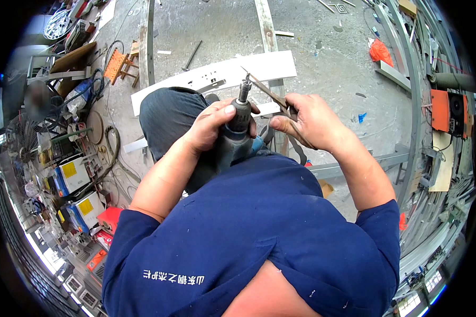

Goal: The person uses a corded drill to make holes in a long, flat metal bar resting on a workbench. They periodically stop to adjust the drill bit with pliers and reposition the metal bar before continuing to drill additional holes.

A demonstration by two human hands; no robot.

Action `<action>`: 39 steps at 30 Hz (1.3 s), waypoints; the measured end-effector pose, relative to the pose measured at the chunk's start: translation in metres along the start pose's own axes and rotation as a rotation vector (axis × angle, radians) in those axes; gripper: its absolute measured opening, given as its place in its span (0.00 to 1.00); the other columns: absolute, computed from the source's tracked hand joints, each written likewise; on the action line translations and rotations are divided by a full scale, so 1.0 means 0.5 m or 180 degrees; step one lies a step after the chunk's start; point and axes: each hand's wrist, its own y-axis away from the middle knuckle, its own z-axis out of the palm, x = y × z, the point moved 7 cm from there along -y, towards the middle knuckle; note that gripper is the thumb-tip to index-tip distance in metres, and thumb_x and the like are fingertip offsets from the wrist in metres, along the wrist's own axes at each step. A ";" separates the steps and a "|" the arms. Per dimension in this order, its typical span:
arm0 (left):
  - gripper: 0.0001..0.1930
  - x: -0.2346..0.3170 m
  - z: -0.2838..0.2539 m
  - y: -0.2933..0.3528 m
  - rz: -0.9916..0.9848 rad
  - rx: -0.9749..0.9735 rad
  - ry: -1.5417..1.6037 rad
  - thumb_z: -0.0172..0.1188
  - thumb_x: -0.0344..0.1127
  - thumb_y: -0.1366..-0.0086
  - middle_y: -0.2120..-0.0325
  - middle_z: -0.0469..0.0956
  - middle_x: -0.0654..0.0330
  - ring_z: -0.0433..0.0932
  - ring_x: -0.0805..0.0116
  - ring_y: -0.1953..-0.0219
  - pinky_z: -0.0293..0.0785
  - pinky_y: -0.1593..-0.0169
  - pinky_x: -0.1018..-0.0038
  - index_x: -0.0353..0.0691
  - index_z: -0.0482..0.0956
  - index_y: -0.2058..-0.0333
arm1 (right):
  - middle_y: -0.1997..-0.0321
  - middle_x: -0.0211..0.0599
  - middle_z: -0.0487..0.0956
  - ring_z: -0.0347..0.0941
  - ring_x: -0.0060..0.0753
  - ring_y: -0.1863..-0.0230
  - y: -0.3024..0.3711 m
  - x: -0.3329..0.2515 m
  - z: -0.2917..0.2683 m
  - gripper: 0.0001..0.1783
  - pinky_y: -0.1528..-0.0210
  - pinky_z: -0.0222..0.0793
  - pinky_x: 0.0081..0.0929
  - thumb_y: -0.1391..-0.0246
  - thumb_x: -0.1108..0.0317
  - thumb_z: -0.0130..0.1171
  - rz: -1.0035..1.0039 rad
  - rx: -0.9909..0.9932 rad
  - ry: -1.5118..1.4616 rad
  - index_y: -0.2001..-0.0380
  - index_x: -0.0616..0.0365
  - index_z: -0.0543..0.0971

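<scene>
In my left hand (211,124) is a power drill (240,117), gripped around its dark front collar with the chuck pointing away from me. Its blue-grey body lies back against my lap, partly hidden by the hand. My right hand (314,119) is closed around the handles of what look like worn brown scissors (272,95). Their long, pointed blade end slants up and left, close to the drill's bit (246,79); I cannot tell whether they touch. A long white metal plate (269,64) with small cutouts lies just beyond both tools.
Steel beams (264,26) run across the concrete floor under the plate. A woven orange stool (115,66) stands at the left, near cables and white-and-blue machines (76,174). Metal bars and an orange machine (440,111) line the right. A loose rod (193,55) lies ahead.
</scene>
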 end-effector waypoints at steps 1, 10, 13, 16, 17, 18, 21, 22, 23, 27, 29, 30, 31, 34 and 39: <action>0.30 -0.002 -0.001 0.001 -0.0004 0.0014 -0.0009 0.61 0.57 0.33 0.65 0.83 0.54 0.82 0.65 0.61 0.75 0.50 0.69 0.32 0.76 0.49 | 0.69 0.57 0.81 0.80 0.60 0.64 0.007 -0.002 -0.001 0.41 0.61 0.76 0.46 0.49 0.30 0.64 -0.0193 0.0223 0.0093 0.66 0.66 0.78; 0.32 0.002 -0.008 -0.003 0.0200 0.0485 -0.0301 0.74 0.55 0.43 0.67 0.80 0.54 0.83 0.59 0.61 0.80 0.55 0.64 0.35 0.74 0.52 | 0.65 0.56 0.80 0.80 0.58 0.62 0.023 -0.033 -0.010 0.42 0.59 0.78 0.45 0.52 0.33 0.67 -0.0455 0.1135 0.1089 0.60 0.69 0.74; 0.29 -0.007 -0.012 -0.005 0.0219 0.0301 -0.0412 0.69 0.56 0.39 0.67 0.80 0.56 0.82 0.62 0.60 0.78 0.53 0.66 0.36 0.74 0.54 | 0.66 0.53 0.80 0.80 0.56 0.63 0.020 -0.040 -0.021 0.40 0.60 0.77 0.44 0.52 0.34 0.67 -0.0565 0.1310 0.1282 0.63 0.68 0.74; 0.27 -0.015 -0.019 -0.007 0.0143 0.0172 -0.0290 0.64 0.58 0.35 0.67 0.80 0.56 0.81 0.64 0.60 0.77 0.52 0.67 0.37 0.74 0.54 | 0.68 0.51 0.80 0.80 0.54 0.64 0.014 -0.053 -0.033 0.38 0.61 0.77 0.42 0.52 0.35 0.67 -0.0616 0.1324 0.1428 0.66 0.66 0.74; 0.26 -0.014 -0.018 -0.006 0.0153 0.0140 -0.0316 0.63 0.57 0.33 0.67 0.80 0.57 0.81 0.65 0.61 0.76 0.52 0.68 0.37 0.75 0.54 | 0.69 0.50 0.80 0.80 0.53 0.64 0.012 -0.056 -0.036 0.38 0.62 0.77 0.41 0.51 0.35 0.67 -0.0615 0.1303 0.1467 0.67 0.66 0.74; 0.25 -0.014 -0.016 -0.006 0.0166 0.0093 -0.0336 0.61 0.56 0.31 0.67 0.80 0.57 0.80 0.66 0.61 0.76 0.52 0.69 0.37 0.75 0.54 | 0.70 0.50 0.80 0.80 0.53 0.65 0.010 -0.057 -0.037 0.37 0.63 0.77 0.41 0.51 0.35 0.66 -0.0635 0.1307 0.1552 0.68 0.66 0.74; 0.23 -0.017 -0.011 -0.011 0.0151 -0.0009 -0.0299 0.59 0.54 0.29 0.67 0.81 0.58 0.80 0.68 0.62 0.75 0.52 0.70 0.36 0.75 0.55 | 0.75 0.48 0.80 0.81 0.52 0.70 0.005 -0.048 -0.034 0.36 0.66 0.77 0.41 0.49 0.35 0.65 -0.0573 0.1222 0.1675 0.70 0.64 0.74; 0.23 -0.022 -0.014 -0.012 0.0135 -0.0056 -0.0308 0.59 0.54 0.29 0.67 0.81 0.58 0.80 0.68 0.62 0.75 0.52 0.70 0.36 0.75 0.55 | 0.77 0.48 0.80 0.81 0.52 0.71 0.005 -0.039 -0.029 0.35 0.67 0.77 0.42 0.48 0.35 0.64 -0.0467 0.1127 0.1629 0.70 0.64 0.75; 0.23 -0.025 -0.015 -0.014 0.0120 -0.0102 -0.0317 0.59 0.54 0.29 0.67 0.81 0.58 0.80 0.68 0.62 0.75 0.52 0.70 0.36 0.75 0.55 | 0.79 0.48 0.79 0.81 0.52 0.73 0.003 -0.032 -0.026 0.35 0.68 0.77 0.43 0.47 0.35 0.64 -0.0361 0.1033 0.1583 0.71 0.64 0.75; 0.23 -0.022 -0.017 -0.014 0.0101 -0.0017 -0.0338 0.60 0.54 0.29 0.67 0.81 0.58 0.80 0.68 0.62 0.75 0.52 0.69 0.36 0.75 0.56 | 0.81 0.50 0.79 0.81 0.54 0.74 -0.002 -0.027 -0.037 0.34 0.69 0.78 0.46 0.45 0.36 0.62 -0.0213 0.0704 0.1428 0.73 0.63 0.77; 0.22 -0.022 -0.019 -0.013 0.0120 -0.0010 -0.0351 0.60 0.54 0.29 0.67 0.81 0.58 0.80 0.68 0.62 0.75 0.52 0.70 0.36 0.75 0.56 | 0.80 0.52 0.79 0.81 0.56 0.72 -0.007 -0.028 -0.045 0.35 0.67 0.78 0.46 0.44 0.35 0.61 -0.0188 0.0557 0.1357 0.72 0.63 0.78; 0.22 -0.023 -0.019 -0.014 0.0130 -0.0013 -0.0355 0.60 0.54 0.29 0.67 0.81 0.58 0.80 0.68 0.62 0.75 0.52 0.70 0.36 0.75 0.56 | 0.80 0.52 0.80 0.81 0.57 0.72 -0.009 -0.022 -0.040 0.35 0.66 0.78 0.46 0.44 0.35 0.61 -0.0027 0.0330 0.1132 0.72 0.63 0.79; 0.22 -0.023 -0.018 -0.014 0.0131 -0.0029 -0.0360 0.60 0.54 0.29 0.67 0.81 0.58 0.80 0.68 0.62 0.75 0.51 0.70 0.36 0.76 0.55 | 0.79 0.51 0.80 0.81 0.59 0.71 -0.011 -0.018 -0.031 0.35 0.65 0.78 0.47 0.44 0.34 0.61 0.0132 0.0103 0.0906 0.72 0.63 0.79; 0.23 -0.021 -0.013 -0.013 0.0142 -0.0038 -0.0319 0.60 0.54 0.29 0.67 0.81 0.57 0.80 0.67 0.62 0.75 0.51 0.69 0.36 0.76 0.55 | 0.76 0.52 0.80 0.80 0.62 0.67 -0.011 -0.008 -0.016 0.37 0.62 0.77 0.47 0.45 0.32 0.61 0.0328 -0.0226 0.0463 0.70 0.63 0.80; 0.24 -0.004 0.010 -0.010 -0.0016 0.0055 0.0081 0.60 0.54 0.30 0.66 0.82 0.56 0.81 0.65 0.61 0.75 0.51 0.69 0.36 0.76 0.53 | 0.67 0.56 0.81 0.80 0.62 0.60 0.003 0.009 -0.016 0.39 0.58 0.76 0.46 0.50 0.31 0.66 0.0208 0.0003 -0.0058 0.64 0.65 0.78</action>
